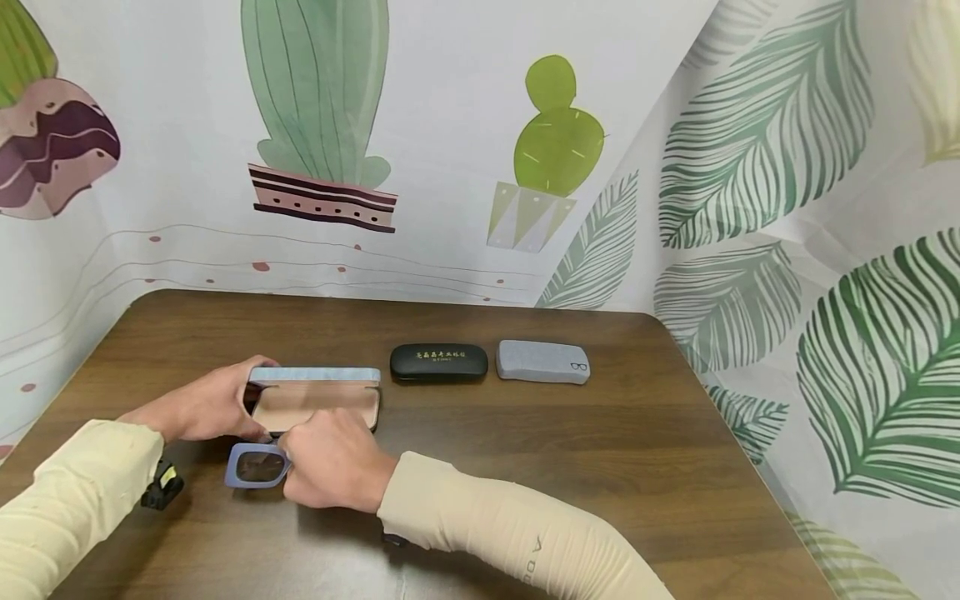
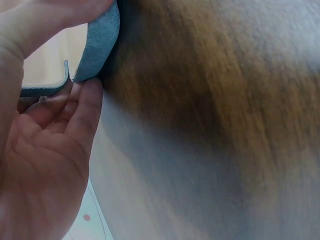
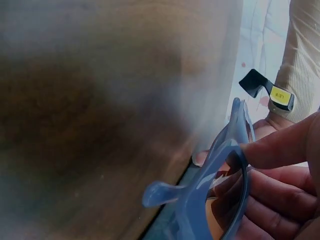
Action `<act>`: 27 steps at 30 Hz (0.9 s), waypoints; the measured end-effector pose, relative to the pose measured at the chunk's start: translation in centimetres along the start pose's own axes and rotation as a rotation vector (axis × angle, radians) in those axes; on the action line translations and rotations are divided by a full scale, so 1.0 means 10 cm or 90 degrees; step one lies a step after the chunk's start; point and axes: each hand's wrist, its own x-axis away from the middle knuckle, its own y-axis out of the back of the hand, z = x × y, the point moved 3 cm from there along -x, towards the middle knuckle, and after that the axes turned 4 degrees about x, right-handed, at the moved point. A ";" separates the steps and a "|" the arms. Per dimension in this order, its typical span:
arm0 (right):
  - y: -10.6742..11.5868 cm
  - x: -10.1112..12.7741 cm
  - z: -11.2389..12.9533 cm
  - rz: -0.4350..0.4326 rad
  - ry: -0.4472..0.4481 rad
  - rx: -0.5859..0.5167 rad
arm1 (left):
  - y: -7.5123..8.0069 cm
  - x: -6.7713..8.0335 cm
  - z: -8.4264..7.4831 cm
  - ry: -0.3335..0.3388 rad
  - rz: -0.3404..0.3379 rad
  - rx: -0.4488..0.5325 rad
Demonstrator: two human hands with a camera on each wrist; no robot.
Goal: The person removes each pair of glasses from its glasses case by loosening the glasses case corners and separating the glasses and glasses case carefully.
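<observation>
A light-blue glasses case (image 1: 322,375) with a beige lining stands open on the table, its lid raised at the far side. My left hand (image 1: 210,407) grips the case's left end; in the left wrist view the thumb side lies over one wall and the fingers (image 2: 87,107) reach round the other. In front of the case, my right hand (image 1: 333,458) pinches a pair of blue-framed sunglasses (image 1: 235,468) by the frame. Their dark lenses and thick frame (image 3: 187,210) fill the lower right wrist view. In the head view the right hand hides part of them and the case's front edge.
Right of the open case lie a closed black glasses case (image 1: 438,364) with gold lettering and a closed grey one (image 1: 543,362) with a small glasses print. The brown wooden table (image 1: 562,467) meets a patterned cloth backdrop (image 1: 450,125) at its far edge.
</observation>
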 end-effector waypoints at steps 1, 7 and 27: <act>0.00 0.00 0.01 0.001 0.002 -0.001 | 0.00 0.00 0.00 0.002 0.000 0.003; -0.02 0.03 0.07 0.031 0.007 -0.018 | 0.01 -0.01 -0.01 0.018 0.012 0.009; -0.12 0.04 0.14 0.090 0.008 -0.065 | 0.01 -0.01 0.00 0.030 0.023 0.008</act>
